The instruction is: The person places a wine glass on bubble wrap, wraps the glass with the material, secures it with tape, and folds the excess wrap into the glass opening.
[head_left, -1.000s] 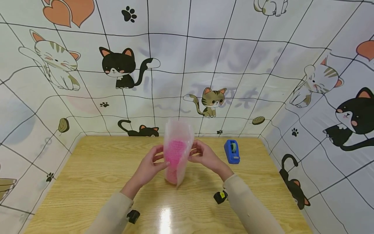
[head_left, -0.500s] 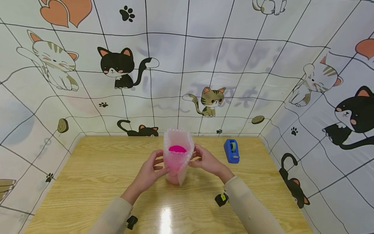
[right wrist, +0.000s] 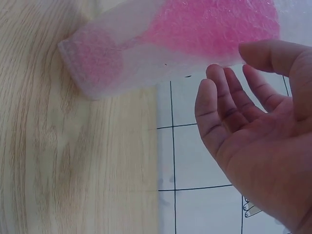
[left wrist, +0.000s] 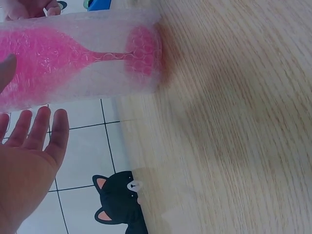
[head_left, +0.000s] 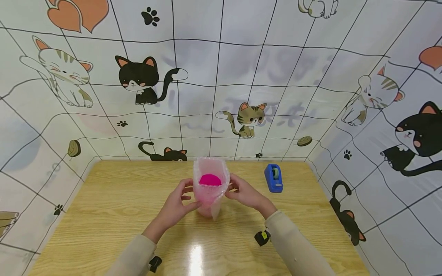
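Note:
A pink goblet (left wrist: 110, 56) stands on the table inside a sleeve of bubble wrap (head_left: 207, 197). Its stem and foot show through the wrap in the left wrist view, and its bright pink mouth (head_left: 210, 179) can be seen through the open top in the head view. My left hand (head_left: 177, 201) is at the wrap's left side, thumb at the front, the other fingers nearly straight beside it. On the other side my right hand (head_left: 245, 191) has its thumb against the wrap's edge, with loosely bent fingers (right wrist: 207, 105) close under it.
A blue tape dispenser (head_left: 274, 178) stands at the back right of the wooden table (head_left: 114, 203). Behind and beside the table hangs a white cloth (head_left: 203, 69) with cat prints. A black camera (head_left: 262, 237) sits at my right wrist.
The wrapped goblet's top has lowered toward me, so the goblet's mouth now shows. Both hands have come down slightly, staying at its sides.

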Tool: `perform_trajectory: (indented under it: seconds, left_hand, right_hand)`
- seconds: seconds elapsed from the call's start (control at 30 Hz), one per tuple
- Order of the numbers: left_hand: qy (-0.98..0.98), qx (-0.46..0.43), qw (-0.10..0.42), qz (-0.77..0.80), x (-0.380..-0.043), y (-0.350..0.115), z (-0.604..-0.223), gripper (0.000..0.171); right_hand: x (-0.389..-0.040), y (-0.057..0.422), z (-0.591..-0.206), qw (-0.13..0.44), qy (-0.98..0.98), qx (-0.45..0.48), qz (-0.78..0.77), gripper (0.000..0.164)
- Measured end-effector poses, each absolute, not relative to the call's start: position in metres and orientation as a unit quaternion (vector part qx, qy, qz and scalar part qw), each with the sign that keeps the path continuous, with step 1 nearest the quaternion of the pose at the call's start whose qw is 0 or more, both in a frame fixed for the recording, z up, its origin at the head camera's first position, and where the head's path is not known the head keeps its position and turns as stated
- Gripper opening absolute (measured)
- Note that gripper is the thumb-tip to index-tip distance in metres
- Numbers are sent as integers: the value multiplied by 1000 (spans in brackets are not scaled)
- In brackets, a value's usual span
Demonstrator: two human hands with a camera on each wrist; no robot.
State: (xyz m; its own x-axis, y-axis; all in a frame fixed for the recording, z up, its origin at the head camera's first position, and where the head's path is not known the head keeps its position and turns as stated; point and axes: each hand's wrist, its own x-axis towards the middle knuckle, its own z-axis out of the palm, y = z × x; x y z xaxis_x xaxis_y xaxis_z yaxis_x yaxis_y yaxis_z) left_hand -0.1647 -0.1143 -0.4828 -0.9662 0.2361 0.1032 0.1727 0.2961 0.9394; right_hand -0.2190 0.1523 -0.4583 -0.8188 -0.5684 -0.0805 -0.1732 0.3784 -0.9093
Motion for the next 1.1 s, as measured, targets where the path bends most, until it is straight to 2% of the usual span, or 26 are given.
perform_trajectory:
  seconds: [0.33,0.63,0.77,1.1]
  left_hand:
    - [798,154,21,582,-159,-114,-470,86]
    - [807,157,18,570,-161,-120,-472,95]
    - [800,157,19,579,-160,-123,-470,92]
    - [794,166,10,584,-158,-124,-469,70]
  right_hand:
    - [-218,156,-444,182,804,-219,-522,37]
    - [-221,156,-422,196,782,-240,-541,39]
    - [-221,156,-417,213,776,-245,-540,43]
    - [-219,152,-412,259,759,-258,-539,50]
